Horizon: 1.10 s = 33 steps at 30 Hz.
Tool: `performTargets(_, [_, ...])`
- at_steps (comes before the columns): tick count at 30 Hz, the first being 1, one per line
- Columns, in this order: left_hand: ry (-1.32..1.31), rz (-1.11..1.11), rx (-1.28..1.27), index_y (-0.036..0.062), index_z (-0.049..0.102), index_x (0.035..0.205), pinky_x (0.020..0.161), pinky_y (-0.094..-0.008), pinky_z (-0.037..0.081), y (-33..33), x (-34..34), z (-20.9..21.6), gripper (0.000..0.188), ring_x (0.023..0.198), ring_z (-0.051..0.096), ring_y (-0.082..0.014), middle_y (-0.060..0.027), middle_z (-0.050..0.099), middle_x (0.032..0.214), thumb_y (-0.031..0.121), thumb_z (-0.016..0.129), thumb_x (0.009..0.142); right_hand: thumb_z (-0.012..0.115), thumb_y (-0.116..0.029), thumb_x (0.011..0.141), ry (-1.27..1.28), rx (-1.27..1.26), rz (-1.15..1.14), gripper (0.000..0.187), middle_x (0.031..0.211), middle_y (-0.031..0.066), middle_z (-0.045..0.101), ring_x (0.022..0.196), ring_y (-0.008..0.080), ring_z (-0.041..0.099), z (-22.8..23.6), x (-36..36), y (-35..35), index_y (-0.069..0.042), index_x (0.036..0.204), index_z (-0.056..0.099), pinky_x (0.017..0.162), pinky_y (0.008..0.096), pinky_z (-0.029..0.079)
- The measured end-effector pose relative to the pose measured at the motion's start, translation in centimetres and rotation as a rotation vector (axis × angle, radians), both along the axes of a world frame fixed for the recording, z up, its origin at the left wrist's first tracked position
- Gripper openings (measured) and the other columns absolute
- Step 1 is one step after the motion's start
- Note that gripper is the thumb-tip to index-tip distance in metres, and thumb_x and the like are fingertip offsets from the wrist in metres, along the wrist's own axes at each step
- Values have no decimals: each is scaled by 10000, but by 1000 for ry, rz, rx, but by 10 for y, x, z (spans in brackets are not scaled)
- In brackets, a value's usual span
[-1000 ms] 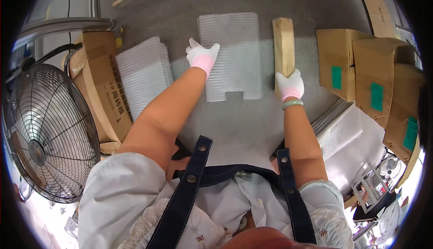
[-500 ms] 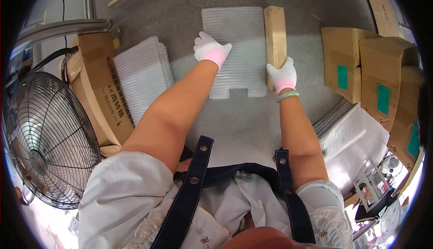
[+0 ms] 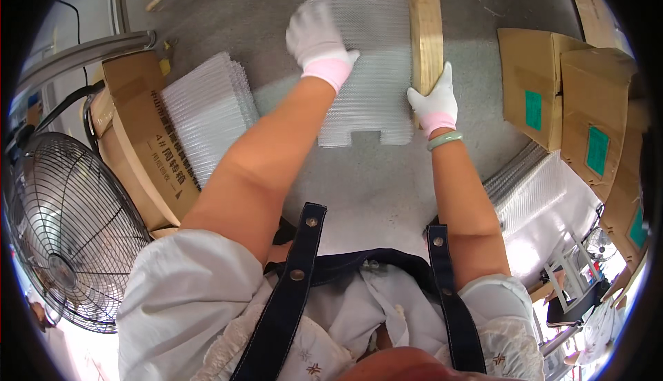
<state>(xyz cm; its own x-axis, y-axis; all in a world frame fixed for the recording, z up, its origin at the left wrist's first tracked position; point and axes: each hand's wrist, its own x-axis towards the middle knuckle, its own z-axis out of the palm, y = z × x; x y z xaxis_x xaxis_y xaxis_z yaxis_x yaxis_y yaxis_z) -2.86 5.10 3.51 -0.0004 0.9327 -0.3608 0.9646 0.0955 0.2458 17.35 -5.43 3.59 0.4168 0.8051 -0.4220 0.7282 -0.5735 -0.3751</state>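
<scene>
A stack of clear ribbed plastic sheets [image 3: 373, 84] lies on the floor ahead of me, with a square notch in its near edge. Over its left edge is my left hand [image 3: 319, 44], in a white and pink glove; motion smears its fingers, though the thumb sticks out to the right. A long wooden block [image 3: 426, 32] lies along the stack's right side. My right hand [image 3: 436, 103], gloved alike, rests against the block's near end, thumb on the left and straight fingers along its right side. The hand hides part of that end.
To the left lie another pile of ribbed sheets [image 3: 210, 108], a cardboard box [image 3: 148, 146] and a large black fan [image 3: 76, 229]. Cardboard boxes with green patches [image 3: 532, 77] stand at the right. More ribbed sheets [image 3: 535, 191] lie near my right forearm.
My left hand has moved farther away along the stack's left edge and is now blurred. The fingers of my right hand have straightened along the wooden block. The view has shifted slightly.
</scene>
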Motion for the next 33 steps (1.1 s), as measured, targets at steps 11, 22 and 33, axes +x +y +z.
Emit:
performTargets(11, [60,-741,-139,217,184,1603,1207,-599,69,26,2,-27,1131,1517,58,-439,-202,128,1649,610,751,708,697,-250,804,-44,342,95,834,1216,218,606,1076,368,643,43,12,12,-187,1552,332,936,446,530])
performTargets(22, [50,-743,-68,216,203,1598,1200,-605,84,23,2,-37,1127,1513,83,-441,-214,153,1638,624,747,699,665,-281,826,-109,63,51,832,1178,226,603,1014,361,671,52,-14,30,-254,1569,292,889,423,560])
performTargets(33, [47,-760,3,209,217,1595,1188,-607,115,23,-2,-44,1127,1506,97,-445,-217,180,1626,640,730,689,710,-303,803,-168,317,94,827,1199,180,632,1034,361,667,71,-14,2,-203,1545,359,933,430,543])
